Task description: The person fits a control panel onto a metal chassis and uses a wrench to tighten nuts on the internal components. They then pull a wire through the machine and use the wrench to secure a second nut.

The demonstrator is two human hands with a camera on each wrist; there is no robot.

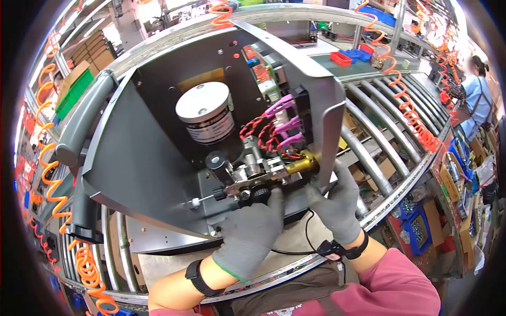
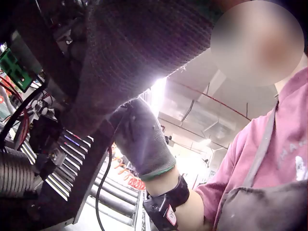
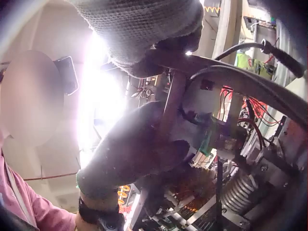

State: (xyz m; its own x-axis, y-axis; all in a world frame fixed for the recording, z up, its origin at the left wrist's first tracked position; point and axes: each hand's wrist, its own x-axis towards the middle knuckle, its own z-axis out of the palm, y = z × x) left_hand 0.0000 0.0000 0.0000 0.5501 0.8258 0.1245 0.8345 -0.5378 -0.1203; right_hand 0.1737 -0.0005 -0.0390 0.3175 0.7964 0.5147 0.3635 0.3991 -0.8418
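An open dark grey metal housing (image 1: 142,152) holds a white-capped cylinder (image 1: 205,116), a brass fitting (image 1: 300,164), purple connectors (image 1: 289,125) on red twisted wires, and a black knob (image 1: 260,193). My gloved left hand (image 1: 250,231) is at the front of the housing, thumb raised beside the knob; its other fingers are hidden, and I cannot tell what they hold. My gloved right hand (image 1: 337,208) grips the edge of the housing's right wall, thumb inside and fingers round the outside. In the right wrist view, the left hand (image 3: 139,144) overlaps a metal strip.
Metal rollers (image 1: 374,126) of a conveyor extend to the right of the housing. A grey tube (image 1: 87,124) stands beside its left wall. Orange coiled hoses (image 1: 47,163) hang around. Near my right wrist, a black cable (image 1: 307,231) loops down. Another person (image 1: 472,100) stands far right.
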